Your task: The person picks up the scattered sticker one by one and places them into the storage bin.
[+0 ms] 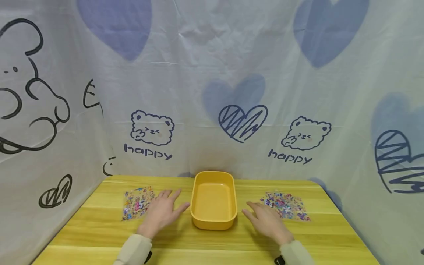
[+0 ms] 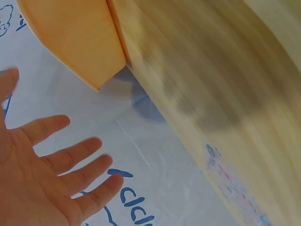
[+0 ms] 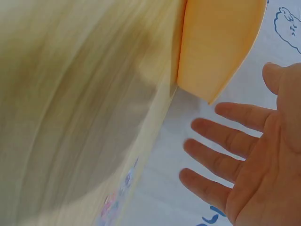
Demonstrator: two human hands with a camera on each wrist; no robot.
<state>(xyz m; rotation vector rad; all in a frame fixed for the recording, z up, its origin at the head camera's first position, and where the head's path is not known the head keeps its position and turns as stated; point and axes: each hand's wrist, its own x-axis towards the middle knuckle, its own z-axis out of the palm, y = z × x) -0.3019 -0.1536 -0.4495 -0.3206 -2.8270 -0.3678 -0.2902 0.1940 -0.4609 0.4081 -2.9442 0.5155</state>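
Observation:
A yellow rectangular bin with rounded corners stands on the wood-grain table, with nothing inside it. My left hand hovers to its left, fingers spread and holding nothing. Partly behind that hand lies a clear sheet with small colourful patterns. On the bin's other side is my right hand, its fingers extended and apart, also holding nothing. A similar patterned sheet lies just beyond it. Both wrist views show the palms, the left hand and the right hand, raised off the tabletop.
The wood-grain table ends at a back edge close behind the bin. A pale cloth printed with hearts, bears and the word "happy" hangs behind the table and along both sides.

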